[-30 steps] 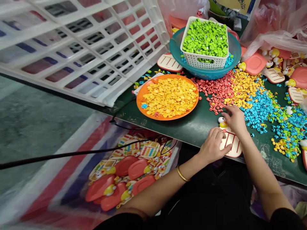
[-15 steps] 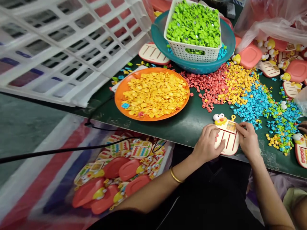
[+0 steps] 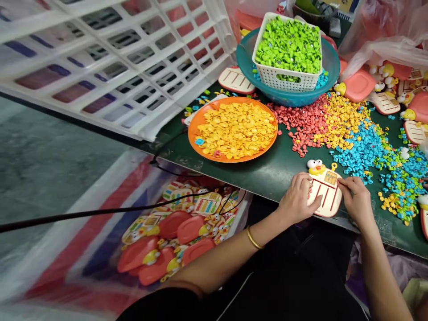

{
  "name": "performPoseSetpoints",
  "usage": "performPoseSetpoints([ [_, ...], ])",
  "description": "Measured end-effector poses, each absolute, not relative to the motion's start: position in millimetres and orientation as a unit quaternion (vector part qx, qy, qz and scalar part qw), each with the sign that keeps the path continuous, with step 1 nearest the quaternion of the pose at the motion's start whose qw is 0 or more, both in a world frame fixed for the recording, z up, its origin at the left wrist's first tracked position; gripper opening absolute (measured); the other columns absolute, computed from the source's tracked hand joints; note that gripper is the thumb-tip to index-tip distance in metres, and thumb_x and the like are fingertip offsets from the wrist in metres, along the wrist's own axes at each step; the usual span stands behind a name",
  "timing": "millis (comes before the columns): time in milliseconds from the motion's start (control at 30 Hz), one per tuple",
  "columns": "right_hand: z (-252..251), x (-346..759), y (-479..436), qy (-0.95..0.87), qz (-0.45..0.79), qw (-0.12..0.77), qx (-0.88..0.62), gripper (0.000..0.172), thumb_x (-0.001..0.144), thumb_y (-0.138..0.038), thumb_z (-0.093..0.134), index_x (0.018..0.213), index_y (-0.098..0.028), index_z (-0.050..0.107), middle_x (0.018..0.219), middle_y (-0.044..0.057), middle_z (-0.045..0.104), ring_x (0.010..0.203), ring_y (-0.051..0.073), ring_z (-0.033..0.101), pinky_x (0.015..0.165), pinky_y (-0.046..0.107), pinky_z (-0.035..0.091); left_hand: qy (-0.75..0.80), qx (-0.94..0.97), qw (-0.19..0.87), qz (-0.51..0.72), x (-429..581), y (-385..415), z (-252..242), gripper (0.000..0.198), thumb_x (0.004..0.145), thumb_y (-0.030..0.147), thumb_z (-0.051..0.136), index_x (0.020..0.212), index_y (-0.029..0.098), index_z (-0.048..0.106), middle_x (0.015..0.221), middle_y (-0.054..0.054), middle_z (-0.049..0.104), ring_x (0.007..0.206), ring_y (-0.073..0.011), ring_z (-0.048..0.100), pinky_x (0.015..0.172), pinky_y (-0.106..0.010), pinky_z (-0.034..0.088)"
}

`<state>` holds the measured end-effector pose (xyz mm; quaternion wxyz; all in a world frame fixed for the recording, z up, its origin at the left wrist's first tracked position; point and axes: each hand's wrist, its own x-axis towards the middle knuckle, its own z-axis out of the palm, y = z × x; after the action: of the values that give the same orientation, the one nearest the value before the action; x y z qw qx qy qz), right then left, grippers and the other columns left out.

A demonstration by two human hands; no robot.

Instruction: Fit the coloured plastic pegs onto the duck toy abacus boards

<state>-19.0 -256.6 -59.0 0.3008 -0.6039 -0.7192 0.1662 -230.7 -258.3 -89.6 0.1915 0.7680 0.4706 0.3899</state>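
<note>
A cream toy board with a duck head, a yellow loop and red-lined slots lies at the table's front edge. My left hand is closed on its left side, thumb across the lower front. Small red pieces show in the leftmost slot beside those fingers, partly covered by them. My right hand pinches at the board's upper right edge, near its small picture window. Whether a small piece is between those fingertips is hidden.
Loose red pieces, yellow pieces and blue pieces are heaped beyond the board. Left of them stands an orange plate of yellow pieces. Behind are a teal basin and a white basket. A white crate leans at left.
The view has shifted, so the plate, basin and board appear farther right. Both hands stay on the board in nearly the same pose.
</note>
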Motion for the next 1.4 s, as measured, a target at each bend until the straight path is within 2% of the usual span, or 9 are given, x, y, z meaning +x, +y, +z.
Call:
performPoseSetpoints([
  [200, -52, -49, -255, -0.738, 0.280, 0.284, -0.545, 0.018, 0.093, -0.029, 0.053, 0.088, -0.022, 0.068, 0.087, 0.006, 0.067, 0.084, 0.020, 0.063, 0.079, 0.033, 0.051, 0.473, 0.768, 0.201, 0.382, -230, -259, -89, 0.028, 0.088, 0.037, 0.061, 0.100, 0.019, 0.043, 0.111, -0.013, 0.051, 0.112, -0.0294, 0.050, 0.095, -0.048, 0.050],
  [333, -47, -61, -234, -0.672, 0.378, 0.347, -0.534, 0.016, 0.089, -0.034, 0.058, 0.089, -0.021, 0.066, 0.085, 0.004, 0.068, 0.078, 0.018, 0.062, 0.073, 0.031, 0.051, 0.476, 0.764, 0.206, 0.383, -230, -260, -89, 0.024, 0.087, 0.035, 0.061, 0.095, 0.020, 0.044, 0.107, -0.011, 0.051, 0.110, -0.0284, 0.051, 0.094, -0.046, 0.050],
  [467, -37, -50, -207, -0.624, 0.317, 0.409, -0.585, 0.018, 0.085, -0.035, 0.062, 0.095, -0.020, 0.067, 0.088, 0.005, 0.068, 0.077, 0.018, 0.062, 0.071, 0.032, 0.051, 0.476, 0.760, 0.210, 0.390, -230, -261, -89, 0.027, 0.086, 0.035, 0.063, 0.103, 0.018, 0.049, 0.112, -0.013, 0.053, 0.113, -0.0284, 0.051, 0.096, -0.045, 0.049],
  [633, -36, -84, -155, -0.744, 0.204, 0.292, -0.565, 0.013, 0.084, -0.023, 0.063, 0.089, -0.020, 0.074, 0.091, 0.008, 0.071, 0.086, 0.021, 0.064, 0.083, 0.033, 0.049, 0.442, 0.825, 0.164, 0.313, -232, -261, -82, 0.040, 0.094, 0.030, 0.052, 0.133, 0.021, 0.051, 0.138, -0.011, 0.054, 0.126, -0.0303, 0.047, 0.101, -0.048, 0.044],
  [800, -37, -128, -117, -0.814, 0.174, 0.109, -0.544, 0.016, 0.084, -0.015, 0.060, 0.085, -0.020, 0.075, 0.089, 0.007, 0.072, 0.083, 0.020, 0.064, 0.078, 0.030, 0.045, 0.408, 0.845, 0.181, 0.295, -235, -260, -80, 0.045, 0.096, 0.026, 0.044, 0.140, 0.018, 0.050, 0.139, -0.011, 0.057, 0.129, -0.0281, 0.048, 0.105, -0.046, 0.044],
  [900, -34, -110, -132, -0.813, 0.137, 0.120, -0.552, 0.021, 0.088, -0.016, 0.054, 0.085, -0.019, 0.075, 0.087, 0.009, 0.071, 0.082, 0.021, 0.064, 0.077, 0.031, 0.045, 0.427, 0.820, 0.193, 0.328, -235, -260, -83, 0.047, 0.093, 0.028, 0.048, 0.138, 0.014, 0.051, 0.135, -0.014, 0.057, 0.130, -0.0295, 0.048, 0.108, -0.048, 0.044],
  [1100, -32, -56, -183, -0.751, 0.110, 0.289, -0.583, 0.024, 0.094, -0.029, 0.050, 0.093, -0.021, 0.073, 0.093, 0.009, 0.069, 0.088, 0.021, 0.064, 0.079, 0.033, 0.049, 0.433, 0.803, 0.196, 0.360, -235, -258, -84, 0.039, 0.089, 0.027, 0.053, 0.126, 0.012, 0.055, 0.126, -0.016, 0.058, 0.121, -0.0301, 0.050, 0.107, -0.049, 0.046],
  [1233, -35, -92, -159, -0.741, 0.137, 0.187, -0.630, 0.021, 0.090, -0.035, 0.060, 0.094, -0.020, 0.074, 0.092, 0.010, 0.071, 0.084, 0.022, 0.064, 0.078, 0.033, 0.047, 0.434, 0.801, 0.180, 0.371, -235, -257, -83, 0.033, 0.089, 0.027, 0.055, 0.119, 0.012, 0.055, 0.117, -0.015, 0.058, 0.117, -0.0304, 0.050, 0.102, -0.048, 0.049],
  [1400, -27, -120, -129, -0.743, 0.173, 0.078, -0.642, 0.013, 0.084, -0.018, 0.064, 0.083, -0.019, 0.077, 0.082, 0.010, 0.071, 0.081, 0.023, 0.065, 0.075, 0.033, 0.046, 0.439, 0.794, 0.202, 0.369, -236, -259, -84, 0.033, 0.090, 0.029, 0.056, 0.120, 0.016, 0.050, 0.118, -0.014, 0.057, 0.117, -0.0297, 0.050, 0.101, -0.049, 0.048],
])
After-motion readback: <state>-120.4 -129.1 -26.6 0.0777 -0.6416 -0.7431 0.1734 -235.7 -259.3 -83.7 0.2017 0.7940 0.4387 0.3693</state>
